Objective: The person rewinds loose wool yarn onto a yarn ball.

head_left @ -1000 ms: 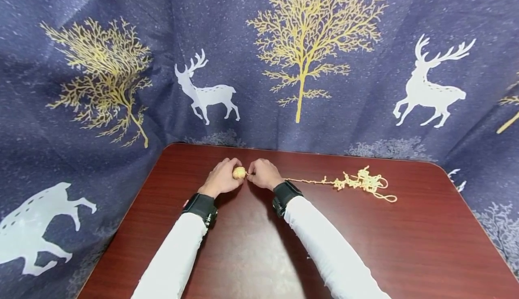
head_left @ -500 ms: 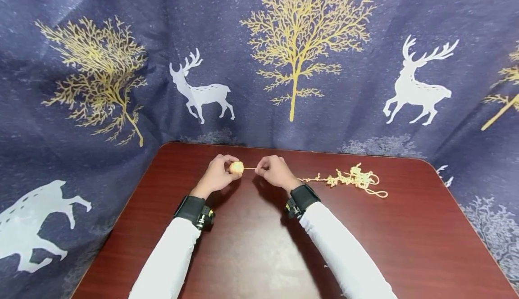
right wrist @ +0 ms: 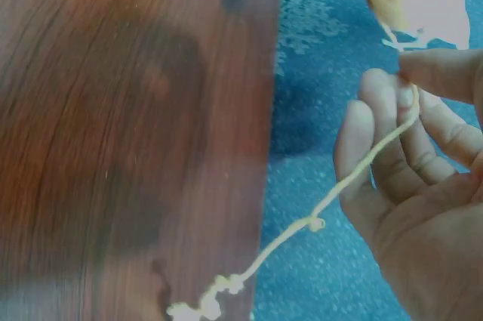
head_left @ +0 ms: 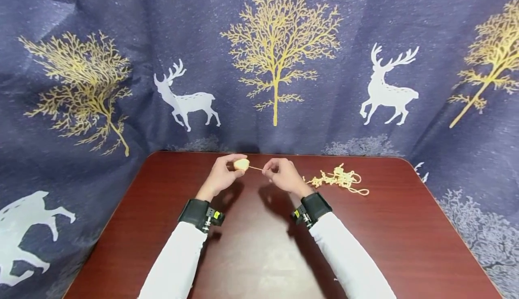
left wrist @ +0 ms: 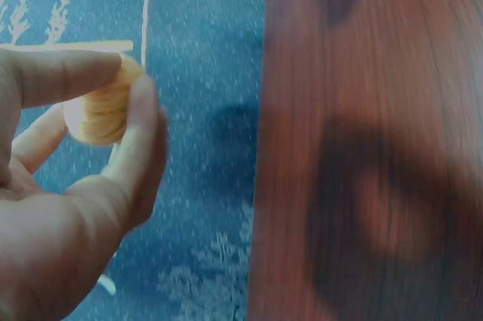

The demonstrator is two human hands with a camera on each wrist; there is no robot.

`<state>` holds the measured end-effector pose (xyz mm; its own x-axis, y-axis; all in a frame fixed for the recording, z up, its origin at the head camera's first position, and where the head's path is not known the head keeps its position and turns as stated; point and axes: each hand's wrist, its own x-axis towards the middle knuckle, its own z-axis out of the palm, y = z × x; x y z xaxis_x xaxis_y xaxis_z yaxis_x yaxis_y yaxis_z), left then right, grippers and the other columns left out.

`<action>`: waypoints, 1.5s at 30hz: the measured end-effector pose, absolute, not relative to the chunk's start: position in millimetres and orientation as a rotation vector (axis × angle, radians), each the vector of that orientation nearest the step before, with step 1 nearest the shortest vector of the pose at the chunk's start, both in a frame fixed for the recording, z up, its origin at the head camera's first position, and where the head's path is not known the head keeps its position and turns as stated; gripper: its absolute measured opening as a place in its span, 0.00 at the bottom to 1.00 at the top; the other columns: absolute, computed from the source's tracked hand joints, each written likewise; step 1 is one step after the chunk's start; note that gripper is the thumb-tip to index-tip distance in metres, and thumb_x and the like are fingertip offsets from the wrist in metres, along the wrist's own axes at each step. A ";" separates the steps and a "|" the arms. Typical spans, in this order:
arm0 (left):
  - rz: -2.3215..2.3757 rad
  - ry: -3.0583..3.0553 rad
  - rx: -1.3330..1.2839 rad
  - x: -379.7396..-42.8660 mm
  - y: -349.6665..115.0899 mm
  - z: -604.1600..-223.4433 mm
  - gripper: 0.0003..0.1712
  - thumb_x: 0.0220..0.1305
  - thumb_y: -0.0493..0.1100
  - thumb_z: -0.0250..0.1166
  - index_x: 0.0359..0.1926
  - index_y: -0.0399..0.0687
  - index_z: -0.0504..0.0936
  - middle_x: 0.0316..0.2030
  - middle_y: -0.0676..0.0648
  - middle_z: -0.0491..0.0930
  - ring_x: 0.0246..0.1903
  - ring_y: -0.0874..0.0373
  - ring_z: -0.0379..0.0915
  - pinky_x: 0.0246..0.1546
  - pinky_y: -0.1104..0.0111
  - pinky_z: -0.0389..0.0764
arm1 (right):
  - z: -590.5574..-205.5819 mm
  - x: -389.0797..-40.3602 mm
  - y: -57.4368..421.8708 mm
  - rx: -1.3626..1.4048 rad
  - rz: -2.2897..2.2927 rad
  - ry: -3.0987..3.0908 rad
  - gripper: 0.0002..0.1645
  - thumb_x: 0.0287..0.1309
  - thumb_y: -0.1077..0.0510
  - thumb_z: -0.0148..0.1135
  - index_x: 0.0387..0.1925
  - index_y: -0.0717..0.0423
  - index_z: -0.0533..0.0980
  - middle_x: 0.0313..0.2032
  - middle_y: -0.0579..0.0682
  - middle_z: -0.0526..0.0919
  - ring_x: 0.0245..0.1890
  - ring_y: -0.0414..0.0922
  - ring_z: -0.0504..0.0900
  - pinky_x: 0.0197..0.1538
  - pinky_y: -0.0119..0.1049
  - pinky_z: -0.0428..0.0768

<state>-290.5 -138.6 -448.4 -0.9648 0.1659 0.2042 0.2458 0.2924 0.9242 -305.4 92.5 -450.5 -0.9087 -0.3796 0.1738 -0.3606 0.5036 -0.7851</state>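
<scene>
My left hand (head_left: 219, 175) holds a small pale-yellow ball of yarn (left wrist: 106, 112) between thumb and fingers, raised above the table. From the ball a taut strand (head_left: 255, 168) runs right to my right hand (head_left: 284, 175), which pinches it between thumb and fingertips. Past the right hand the strand (right wrist: 332, 194) hangs slack with a small knot in it, as the right wrist view shows. It leads down to a loose, tangled heap of the same yarn (head_left: 340, 178) lying on the table to the right.
The dark red wooden table (head_left: 365, 245) has its far edge just beyond my hands. Behind it hangs a blue curtain (head_left: 251, 137) printed with white deer and golden trees. A black wrist strap with a small camera (head_left: 194, 213) sits on each forearm.
Both hands have lifted off the table, and the right hand has drawn away from the ball, so a longer strand shows between them. The head view has shifted; the tangle appears further left.
</scene>
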 end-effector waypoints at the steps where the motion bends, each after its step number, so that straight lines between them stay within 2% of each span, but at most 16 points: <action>1: -1.827 -2.458 -0.389 -290.3 -135.0 -448.2 0.28 0.55 0.21 0.68 0.59 0.36 0.82 0.52 0.36 0.82 0.43 0.48 0.82 0.37 0.71 0.83 | -449.1 -303.1 94.2 -0.663 -1.403 2.705 0.03 0.63 0.62 0.65 0.36 0.57 0.83 0.30 0.54 0.85 0.28 0.48 0.84 0.31 0.35 0.79; 3: -1.901 -2.435 -0.380 -290.0 -128.0 -447.6 0.29 0.56 0.20 0.66 0.60 0.35 0.81 0.51 0.35 0.82 0.42 0.49 0.82 0.37 0.70 0.83 | -447.3 -299.2 97.8 -0.664 -1.382 2.723 0.03 0.63 0.62 0.64 0.35 0.55 0.83 0.29 0.50 0.85 0.28 0.46 0.82 0.33 0.35 0.79; 7: -2.020 -2.367 -0.369 -290.9 -113.7 -447.0 0.26 0.61 0.24 0.66 0.61 0.34 0.80 0.50 0.32 0.82 0.45 0.47 0.82 0.43 0.62 0.85 | -443.6 -292.0 106.0 -0.675 -1.347 2.759 0.03 0.61 0.61 0.65 0.35 0.53 0.84 0.29 0.44 0.84 0.30 0.42 0.80 0.37 0.37 0.79; 11: -1.992 -2.336 -0.399 -292.4 -98.5 -447.7 0.25 0.64 0.29 0.67 0.62 0.35 0.79 0.52 0.32 0.81 0.45 0.45 0.81 0.43 0.65 0.84 | -439.3 -285.5 116.0 -0.679 -1.299 2.810 0.03 0.60 0.60 0.67 0.35 0.52 0.85 0.30 0.43 0.86 0.30 0.40 0.80 0.38 0.38 0.80; 14: -1.923 -2.348 -0.330 -293.1 -85.1 -446.9 0.28 0.60 0.31 0.71 0.62 0.35 0.77 0.51 0.33 0.81 0.45 0.46 0.80 0.41 0.71 0.81 | -435.5 -281.5 123.9 -0.689 -1.258 2.839 0.02 0.61 0.60 0.68 0.35 0.51 0.85 0.30 0.43 0.86 0.30 0.40 0.80 0.38 0.38 0.80; 16: -1.899 -2.348 -0.262 -293.5 -79.0 -446.4 0.29 0.58 0.31 0.73 0.61 0.33 0.76 0.50 0.34 0.81 0.45 0.44 0.79 0.42 0.69 0.81 | -431.9 -279.6 126.6 -0.718 -1.243 2.850 0.02 0.60 0.60 0.68 0.35 0.52 0.85 0.30 0.43 0.86 0.29 0.39 0.80 0.38 0.37 0.81; 20: -1.810 -2.383 -0.214 -294.2 -76.5 -447.3 0.26 0.54 0.32 0.75 0.54 0.32 0.79 0.45 0.36 0.83 0.44 0.46 0.81 0.42 0.67 0.83 | -422.5 -277.1 126.3 -0.774 -1.239 2.861 0.02 0.58 0.62 0.69 0.35 0.55 0.85 0.29 0.42 0.86 0.30 0.38 0.82 0.40 0.37 0.83; 23: -1.740 -2.410 -0.263 -294.2 -77.9 -449.6 0.22 0.53 0.31 0.75 0.51 0.34 0.83 0.41 0.40 0.84 0.39 0.50 0.82 0.36 0.71 0.81 | -415.1 -276.4 126.2 -0.803 -1.253 2.854 0.03 0.57 0.64 0.69 0.34 0.55 0.85 0.29 0.43 0.86 0.31 0.39 0.84 0.42 0.37 0.84; 27: -1.709 -2.441 -0.317 -292.1 -80.1 -451.3 0.21 0.53 0.29 0.74 0.51 0.35 0.84 0.40 0.41 0.84 0.37 0.49 0.82 0.33 0.72 0.80 | -406.9 -275.5 128.5 -0.843 -1.298 2.837 0.04 0.55 0.66 0.70 0.33 0.55 0.84 0.30 0.47 0.86 0.31 0.40 0.84 0.41 0.38 0.84; 36: -1.744 -2.483 -0.446 -283.1 -83.7 -452.4 0.23 0.54 0.28 0.73 0.53 0.35 0.83 0.43 0.40 0.85 0.39 0.48 0.82 0.41 0.66 0.83 | -401.3 -279.5 135.8 -0.804 -1.579 2.687 0.04 0.54 0.65 0.73 0.34 0.58 0.85 0.29 0.52 0.87 0.25 0.42 0.80 0.30 0.31 0.78; 42: -1.849 -2.517 -0.642 -277.5 -88.3 -452.6 0.21 0.54 0.28 0.72 0.51 0.31 0.83 0.41 0.39 0.85 0.38 0.51 0.82 0.38 0.67 0.84 | -397.1 -285.6 140.7 -0.720 -1.772 2.576 0.07 0.56 0.68 0.71 0.38 0.64 0.85 0.34 0.58 0.88 0.26 0.41 0.82 0.32 0.29 0.80; 45: -2.043 -2.467 -0.664 -276.5 -92.0 -452.4 0.22 0.56 0.28 0.70 0.53 0.30 0.81 0.41 0.39 0.85 0.38 0.54 0.81 0.44 0.58 0.86 | -398.5 -291.6 143.9 -0.689 -1.818 2.541 0.08 0.57 0.69 0.70 0.40 0.67 0.84 0.37 0.61 0.88 0.28 0.40 0.83 0.34 0.31 0.81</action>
<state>-276.5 -92.0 -452.4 -0.9094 0.3860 0.1548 0.2240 0.1411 0.9643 -291.6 143.9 -398.5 -0.9057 -0.3087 0.2905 -0.3746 0.2621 -0.8894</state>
